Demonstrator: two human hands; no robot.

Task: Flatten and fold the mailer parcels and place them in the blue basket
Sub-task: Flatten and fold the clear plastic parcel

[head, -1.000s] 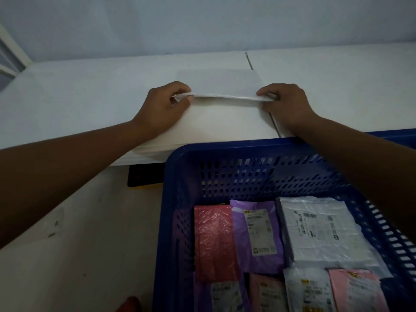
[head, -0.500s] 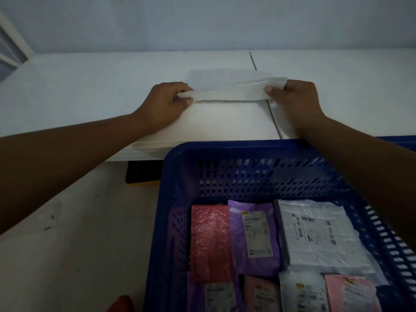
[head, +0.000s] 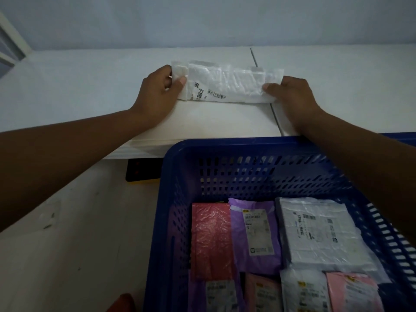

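The white mailer (head: 227, 84) is folded into a long, crinkled strip that runs crosswise over the white tabletop (head: 90, 86), its printed label with barcodes facing up near the left end. It sits between the two hands, one at each short end. The left hand (head: 157, 95) pinches the left end, thumb pressed on top and fingers curled behind the edge. The right hand (head: 290, 95) grips the right end, thumb tip on the near corner and the other fingers tucked under, out of sight. Whether the strip lies flat on the tabletop or is raised a little off it cannot be told. A thin dark seam (head: 253, 57) in the tabletop passes under the strip's right end. Nearer the person, below the tabletop's front edge, stands the blue basket (head: 225, 145) with perforated walls, well apart from the mailer. Inside it, folded parcels lie side by side: a red parcel (head: 211, 239), a purple parcel (head: 254, 235) with a label, a larger grey-white parcel (head: 319, 233), and a pink parcel (head: 353, 291) in the nearer row. A dark block (head: 139, 172) sits under the tabletop's edge, left of the basket, above the pale floor (head: 78, 244).
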